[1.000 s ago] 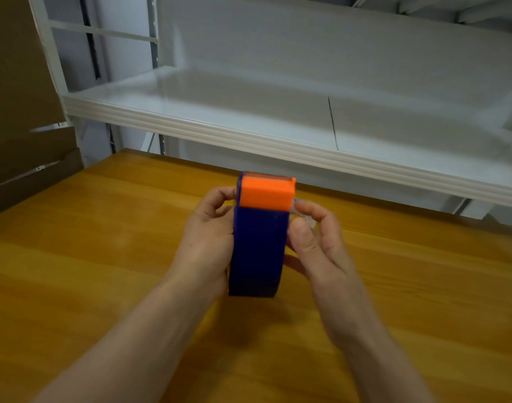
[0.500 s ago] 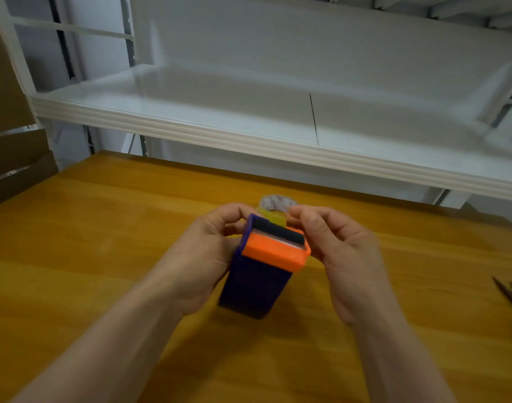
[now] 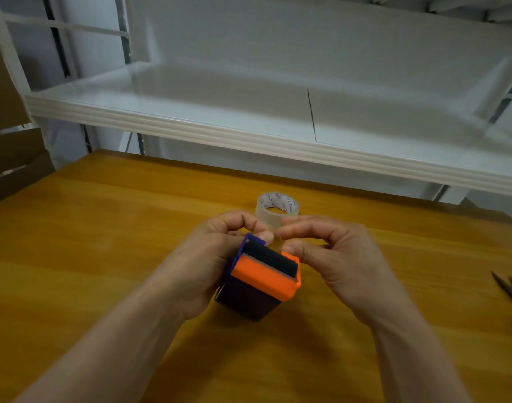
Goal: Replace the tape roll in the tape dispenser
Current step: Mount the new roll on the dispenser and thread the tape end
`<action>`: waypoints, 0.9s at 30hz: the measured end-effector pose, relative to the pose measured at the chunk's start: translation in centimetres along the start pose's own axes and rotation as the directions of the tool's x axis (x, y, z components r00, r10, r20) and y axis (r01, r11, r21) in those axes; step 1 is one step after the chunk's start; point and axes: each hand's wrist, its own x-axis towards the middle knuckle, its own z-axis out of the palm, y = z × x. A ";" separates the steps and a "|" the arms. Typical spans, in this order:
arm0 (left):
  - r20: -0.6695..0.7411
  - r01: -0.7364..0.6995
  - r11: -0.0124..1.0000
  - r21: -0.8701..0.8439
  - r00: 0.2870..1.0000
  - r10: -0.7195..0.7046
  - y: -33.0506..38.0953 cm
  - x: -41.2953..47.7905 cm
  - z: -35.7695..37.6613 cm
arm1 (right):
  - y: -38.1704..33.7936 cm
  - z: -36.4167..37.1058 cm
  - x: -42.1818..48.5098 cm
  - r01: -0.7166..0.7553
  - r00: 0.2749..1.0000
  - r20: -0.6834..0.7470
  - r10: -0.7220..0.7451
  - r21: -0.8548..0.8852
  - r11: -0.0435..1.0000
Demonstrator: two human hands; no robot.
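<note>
A dark blue tape dispenser [image 3: 249,301] with an orange cutter piece [image 3: 266,279] is tilted toward me above the wooden table [image 3: 103,257]. My left hand [image 3: 202,263] grips its left side, fingers curled over the top edge. My right hand [image 3: 333,257] pinches the orange piece's far right corner between thumb and fingers. A clear tape roll [image 3: 278,206] lies flat on the table just behind my hands, its near edge hidden by my fingers.
Scissors [image 3: 511,295] lie at the table's right edge, partly cut off. A white shelf [image 3: 249,135] overhangs the table's far side. Cardboard [image 3: 7,158] stands at the left.
The dispenser has tipped from upright toward me and come lower. My fingers have shifted to its top. The clear tape roll behind my hands has come into view.
</note>
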 end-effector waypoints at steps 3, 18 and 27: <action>-0.033 0.017 1.000 0.007 0.999 -0.017 -0.2 -0.1 0.3 | 0.1 0.2 -0.1 -0.022 1.000 0.010 0.022 -0.013 1.000; -0.073 0.013 1.000 0.001 0.997 -0.012 -0.9 0.1 0.8 | 0.2 1.7 0.3 -0.060 0.986 -0.155 0.062 0.016 0.998; -0.130 -0.010 1.000 -0.018 0.992 0.008 -1.1 0.3 0.8 | 1.0 2.3 0.5 -0.088 0.960 -0.249 0.125 0.152 0.984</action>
